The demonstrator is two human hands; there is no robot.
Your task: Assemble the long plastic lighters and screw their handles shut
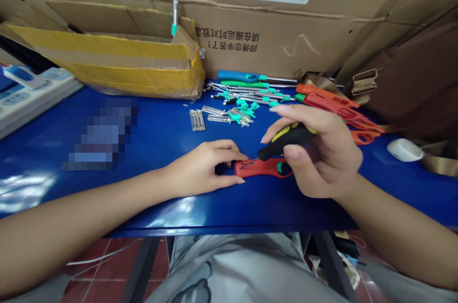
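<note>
A red lighter handle (264, 168) with a green trigger lies flat on the blue table. My left hand (211, 164) pinches its left end between thumb and fingers, pressing it against the table. In my right hand (322, 155) is a black and yellow screwdriver (277, 145), held tilted with fingers round its handle. The thin shaft points down and left over the handle's left part; whether its tip touches cannot be made out. Part of the handle's right end is hidden behind my right thumb.
Behind lie several metal lighter tubes (257, 95), clear fuel tanks (197, 120) and green bits. Red and orange lighter casings (332, 105) are piled at right, near a white earphone case (404, 150). A yellow-taped carton (143, 69) and a power strip (36, 98) stand at left.
</note>
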